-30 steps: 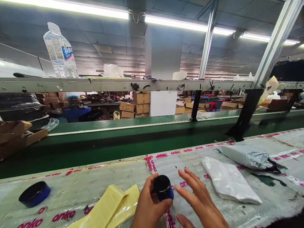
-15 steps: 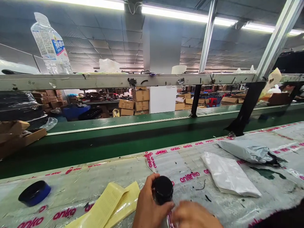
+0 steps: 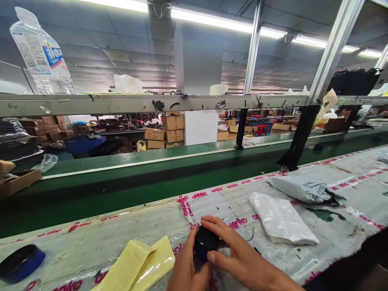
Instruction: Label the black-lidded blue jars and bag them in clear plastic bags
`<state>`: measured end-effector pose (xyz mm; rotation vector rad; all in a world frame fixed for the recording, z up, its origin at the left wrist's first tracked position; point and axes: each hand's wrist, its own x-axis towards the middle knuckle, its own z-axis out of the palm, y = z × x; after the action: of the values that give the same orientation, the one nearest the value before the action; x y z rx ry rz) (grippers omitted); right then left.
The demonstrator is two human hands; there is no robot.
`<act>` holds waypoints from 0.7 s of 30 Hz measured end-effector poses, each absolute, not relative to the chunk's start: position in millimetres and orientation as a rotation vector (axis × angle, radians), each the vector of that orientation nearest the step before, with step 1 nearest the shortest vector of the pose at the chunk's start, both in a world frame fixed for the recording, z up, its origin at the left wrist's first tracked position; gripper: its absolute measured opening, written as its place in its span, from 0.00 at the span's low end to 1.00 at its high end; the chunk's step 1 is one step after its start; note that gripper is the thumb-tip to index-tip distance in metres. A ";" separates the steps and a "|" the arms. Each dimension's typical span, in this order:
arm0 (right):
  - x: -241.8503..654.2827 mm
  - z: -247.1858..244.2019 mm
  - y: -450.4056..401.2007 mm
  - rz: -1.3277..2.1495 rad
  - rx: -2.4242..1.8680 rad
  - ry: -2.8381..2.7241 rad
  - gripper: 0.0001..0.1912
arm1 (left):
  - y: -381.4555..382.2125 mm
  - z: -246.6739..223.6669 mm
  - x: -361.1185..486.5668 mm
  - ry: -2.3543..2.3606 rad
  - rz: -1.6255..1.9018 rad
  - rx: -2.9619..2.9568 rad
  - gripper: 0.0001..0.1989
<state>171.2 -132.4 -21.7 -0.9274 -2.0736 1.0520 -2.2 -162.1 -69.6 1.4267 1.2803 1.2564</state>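
A small dark round object with a black top is between my two hands, low in the middle of the view. My left hand wraps round its left side. My right hand grips it from the right, the thumb on its near side and the fingers over the far side. Its lower part is hidden by my hands. Left of my hands lie folded yellow printed sheets. A dark blue ring-shaped roll rests at the far left.
White plastic bags and a grey-white packet lie to the right on the wrapped table. Beyond runs a green conveyor. A metal shelf rail crosses above it, with a bottle on top.
My right hand has moved up from below the black top and now grips the object's right side. The view has shifted right, so the surroundings appear further left.
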 end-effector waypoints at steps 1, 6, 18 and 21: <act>171.9 -23.3 -131.0 1.053 -0.964 -2.074 0.29 | -160.7 -69.4 -2.9 1.300 1.247 1.415 0.33; 157.8 -25.2 -129.2 0.965 -1.033 -2.027 0.24 | -159.2 -58.8 1.7 1.630 1.150 1.487 0.30; 153.8 -49.6 -82.7 0.836 -0.948 -2.190 0.41 | -158.5 -109.1 -8.2 1.721 1.323 1.761 0.35; 148.8 -56.6 -62.4 0.750 -0.954 -2.232 0.44 | -157.5 -119.3 -10.4 1.744 1.327 1.836 0.33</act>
<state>148.8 -62.4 -56.6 -0.9542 -2.2317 0.7496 -10.4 -157.5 -119.3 1.8360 1.7438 1.3275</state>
